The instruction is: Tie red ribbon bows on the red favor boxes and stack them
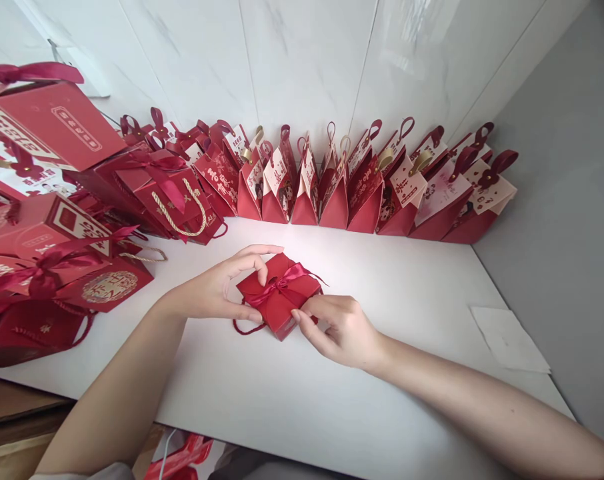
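Observation:
A small red gift box (287, 308) lies on the white table between my hands. A dark pink ribbon bow (283, 283) is tied across its top, and a dark red cord handle (246, 329) loops out at its left side. My left hand (227, 287) is curled round the box's left corner, thumb at the near side and fingers on the top. My right hand (336, 327) pinches at the box's right edge with thumb and forefinger; part of the ribbon or cord may lie behind those fingers, which I cannot make out.
Along the wall stands a row of red and white triangular boxes (362, 193) with ribbon loops. Stacked red gift boxes (47, 127) crowd the left, some with gold rope handles (181, 230). A white paper sheet (509, 339) lies at right, near a grey partition (557, 180).

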The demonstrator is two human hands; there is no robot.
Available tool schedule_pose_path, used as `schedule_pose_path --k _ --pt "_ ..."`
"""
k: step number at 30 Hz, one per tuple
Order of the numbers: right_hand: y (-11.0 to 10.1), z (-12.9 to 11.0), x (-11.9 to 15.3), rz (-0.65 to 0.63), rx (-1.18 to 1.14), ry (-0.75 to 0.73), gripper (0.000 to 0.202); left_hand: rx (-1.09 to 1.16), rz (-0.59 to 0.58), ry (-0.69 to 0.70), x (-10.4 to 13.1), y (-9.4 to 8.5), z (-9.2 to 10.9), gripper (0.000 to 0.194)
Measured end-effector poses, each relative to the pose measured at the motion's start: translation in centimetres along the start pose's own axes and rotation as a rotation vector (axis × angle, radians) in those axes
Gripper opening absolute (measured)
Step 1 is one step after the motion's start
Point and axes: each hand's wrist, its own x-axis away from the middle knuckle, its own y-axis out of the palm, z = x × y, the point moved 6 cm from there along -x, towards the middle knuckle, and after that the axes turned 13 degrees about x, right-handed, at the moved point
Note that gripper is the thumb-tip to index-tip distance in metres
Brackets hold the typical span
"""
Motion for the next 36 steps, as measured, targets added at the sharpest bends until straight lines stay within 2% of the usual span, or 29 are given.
schedule_pose_path --k 5,10,13,16,17,19,22,24,26,27,29,30,33,36 --pt "-0.2 0.1 -0.3 0.001 -0.048 0.015 0.024 -0.02 0.047 0.0 -0.1 0.2 0.4 0.03" --pt "-0.5 0.7 -0.6 0.036 -0.071 0.038 0.024 -0.052 0.162 -0.022 -0.2 0.3 0.6 0.021" --pt "-0.9 1.0 -0.7 0.089 -0.105 0.057 0.025 -0.035 0.262 0.025 -0.2 0.1 0.4 0.009" --pt "-1.4 0.9 -0.7 0.146 -0.097 0.052 0.026 0.003 0.289 0.087 -0.3 0.3 0.4 0.008" --pt "-1.5 0.6 -0.6 0.16 -0.08 0.01 0.026 0.02 0.28 0.099 -0.4 0.5 0.4 0.012" --pt "-1.4 -0.7 -0.3 0.157 0.002 -0.166 0.026 0.047 0.284 0.111 -0.6 1.0 0.5 0.021" --pt "-0.2 -3.6 1.0 0.08 0.247 -0.57 0.026 0.068 0.37 0.115 -0.9 1.8 0.6 0.013" --pt "0.3 -5.1 2.0 0.053 0.381 -0.783 0.026 0.067 0.436 0.113 -1.0 2.1 0.5 0.01" --pt "-0.2 -6.0 2.4 0.069 0.415 -0.895 0.022 0.044 0.468 0.109 -1.0 2.4 0.5 0.01" --pt "-0.8 -6.2 2.2 0.081 0.399 -0.906 0.02 0.032 0.465 0.108 -1.0 2.5 0.5 0.01" --pt "-2.5 -5.8 1.1 0.087 0.319 -0.823 0.013 0.024 0.421 0.119 -1.2 2.7 0.5 0.01" --pt "-3.5 -5.2 0.2 0.09 0.259 -0.723 0.009 0.031 0.391 0.13 -1.2 2.8 0.6 0.01" --pt "-5.6 -1.6 -2.7 0.068 0.072 -0.294 0.015 0.055 0.335 0.159 -1.3 2.8 0.6 0.007" --pt "-5.3 2.8 -3.9 -0.097 -0.038 0.092 0.02 0.034 0.336 0.155 -1.3 2.9 0.5 0.006"
